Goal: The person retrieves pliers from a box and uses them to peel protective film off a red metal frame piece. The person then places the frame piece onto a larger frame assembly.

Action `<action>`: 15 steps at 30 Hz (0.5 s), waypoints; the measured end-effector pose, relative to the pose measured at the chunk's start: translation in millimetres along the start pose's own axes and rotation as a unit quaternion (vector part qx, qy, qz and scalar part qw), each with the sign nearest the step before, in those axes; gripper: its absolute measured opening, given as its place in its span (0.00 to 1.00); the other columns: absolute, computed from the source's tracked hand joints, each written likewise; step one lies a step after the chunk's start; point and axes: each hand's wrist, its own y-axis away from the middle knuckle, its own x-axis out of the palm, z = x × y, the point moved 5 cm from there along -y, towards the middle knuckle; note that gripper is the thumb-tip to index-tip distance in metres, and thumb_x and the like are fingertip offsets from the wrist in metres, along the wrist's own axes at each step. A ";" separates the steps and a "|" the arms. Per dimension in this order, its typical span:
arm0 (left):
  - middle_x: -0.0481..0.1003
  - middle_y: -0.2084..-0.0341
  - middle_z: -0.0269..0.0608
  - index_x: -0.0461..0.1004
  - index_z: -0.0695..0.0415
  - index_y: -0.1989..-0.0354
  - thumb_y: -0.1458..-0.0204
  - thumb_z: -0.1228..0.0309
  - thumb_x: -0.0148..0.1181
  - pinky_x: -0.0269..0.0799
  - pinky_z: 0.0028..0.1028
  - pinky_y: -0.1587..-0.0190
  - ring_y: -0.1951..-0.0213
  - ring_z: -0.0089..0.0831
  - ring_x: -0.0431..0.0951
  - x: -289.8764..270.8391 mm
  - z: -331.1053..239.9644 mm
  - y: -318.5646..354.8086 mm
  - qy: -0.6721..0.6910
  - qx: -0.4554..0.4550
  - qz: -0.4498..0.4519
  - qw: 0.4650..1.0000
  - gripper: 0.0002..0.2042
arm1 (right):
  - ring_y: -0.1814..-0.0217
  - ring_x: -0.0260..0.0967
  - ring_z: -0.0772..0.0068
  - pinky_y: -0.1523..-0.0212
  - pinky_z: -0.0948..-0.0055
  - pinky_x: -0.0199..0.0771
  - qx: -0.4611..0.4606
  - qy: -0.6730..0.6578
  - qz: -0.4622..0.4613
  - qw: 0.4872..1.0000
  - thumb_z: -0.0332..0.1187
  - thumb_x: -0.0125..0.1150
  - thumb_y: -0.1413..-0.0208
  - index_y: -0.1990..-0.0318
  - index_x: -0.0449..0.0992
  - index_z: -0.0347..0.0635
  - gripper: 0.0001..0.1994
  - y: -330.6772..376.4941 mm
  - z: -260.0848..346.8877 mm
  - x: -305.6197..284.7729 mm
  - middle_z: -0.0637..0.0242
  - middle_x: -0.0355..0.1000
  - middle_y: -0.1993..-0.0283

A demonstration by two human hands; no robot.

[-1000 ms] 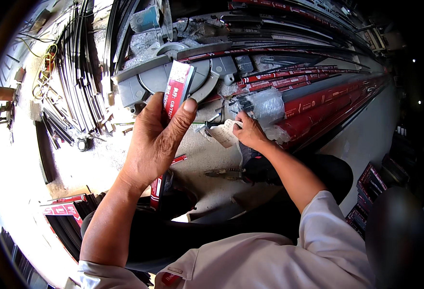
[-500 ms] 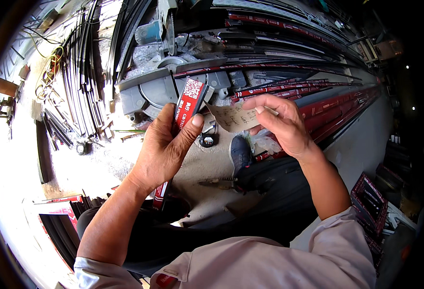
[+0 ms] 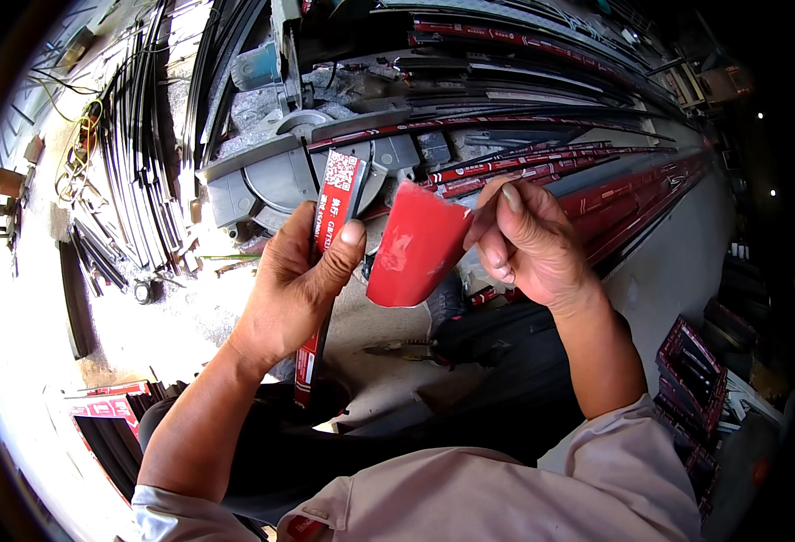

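Observation:
My left hand [image 3: 280,294] is wrapped round a dark metal profile strip [image 3: 336,191] faced with red printed film and a square code. The strip stands upright, its lower end down beside my leg. In my right hand [image 3: 546,248] a curved piece of red paper [image 3: 415,248] is pinched by its upper right corner between the fingertips. Its plain red side, with a few pale scuffs, faces up. The paper hangs just right of the profile strip, apart from my left hand.
A mitre saw [image 3: 275,181] stands ahead on the floor. Long profile bars [image 3: 587,203], some in red film, lie to the right and behind. Dark loose strips [image 3: 135,154] lie at left, with a tape measure [image 3: 146,291] near them. Red-filmed frames [image 3: 691,370] stand at lower right.
The paper has been turned over: its tan side with handwriting showed before, its red side shows now. My left hand and the profile strip have shifted slightly left in view.

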 end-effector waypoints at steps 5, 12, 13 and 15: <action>0.73 0.66 0.28 0.71 0.60 0.46 0.29 0.54 0.54 0.67 0.20 0.61 0.65 0.14 0.67 11.0 -4.5 -1.1 0.045 -0.010 0.028 0.999 0.19 | 0.80 0.60 0.85 0.80 0.82 0.57 0.048 -0.064 0.016 0.997 0.50 0.57 0.28 0.59 0.77 0.43 0.18 -6.4 -25.1 -5.4 0.64 0.77 0.71; 0.75 0.62 0.30 0.70 0.59 0.44 0.28 0.52 0.51 0.69 0.21 0.58 0.63 0.15 0.69 13.8 -3.0 1.5 0.078 0.010 0.036 0.996 0.21 | 0.79 0.60 0.86 0.80 0.83 0.54 0.079 -0.068 0.006 0.995 0.52 0.57 0.29 0.60 0.78 0.44 0.20 -10.9 -41.1 -4.0 0.65 0.77 0.69; 0.75 0.63 0.29 0.70 0.59 0.44 0.28 0.52 0.49 0.68 0.20 0.59 0.64 0.14 0.69 13.0 -2.4 1.9 0.069 0.010 0.035 0.997 0.20 | 0.79 0.60 0.86 0.80 0.83 0.54 0.074 -0.056 0.003 0.996 0.52 0.56 0.29 0.60 0.78 0.44 0.20 -11.3 -39.2 -3.3 0.67 0.77 0.70; 0.73 0.66 0.28 0.71 0.58 0.47 0.27 0.52 0.48 0.66 0.19 0.60 0.65 0.15 0.67 9.0 0.1 2.8 0.028 -0.003 0.038 0.999 0.19 | 0.78 0.61 0.87 0.79 0.83 0.53 0.066 -0.032 -0.002 0.997 0.53 0.56 0.29 0.61 0.79 0.43 0.21 -12.5 -32.3 0.3 0.69 0.76 0.71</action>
